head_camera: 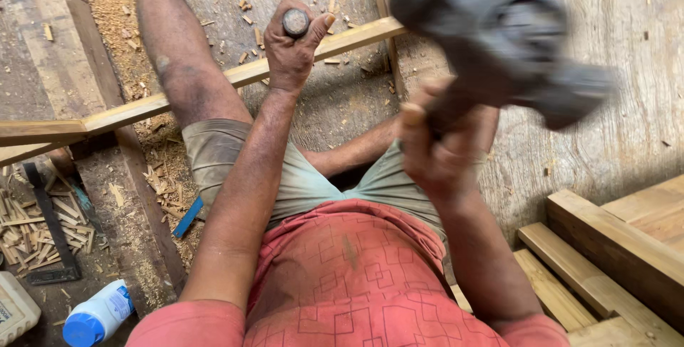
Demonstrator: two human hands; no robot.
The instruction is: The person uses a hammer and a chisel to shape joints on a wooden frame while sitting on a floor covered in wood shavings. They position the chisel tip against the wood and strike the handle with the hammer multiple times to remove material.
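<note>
The person sits on the floor with the left hand clenched around a dark, round-headed steel chisel, its butt poking up above the fingers and its blade hidden below them, where it seems to meet the long pale wooden batten running under the fist. The right hand is raised nearer the camera, fingers wrapped tight on the handle of a heavy grey mallet, which is smeared with motion blur so that its exact shape and material are hard to make out. I would judge the chisel stiff and slim, best gripped mid-shaft as it is, and the mallet top-heavy, wanting a firm hold low on the handle. Wood chips and sawdust lie left of and below the left fist. Stacked wooden planks sit to the right of the right hand, cut off by the frame edge. A white plastic bottle with a blue cap lies far left of both.
</note>
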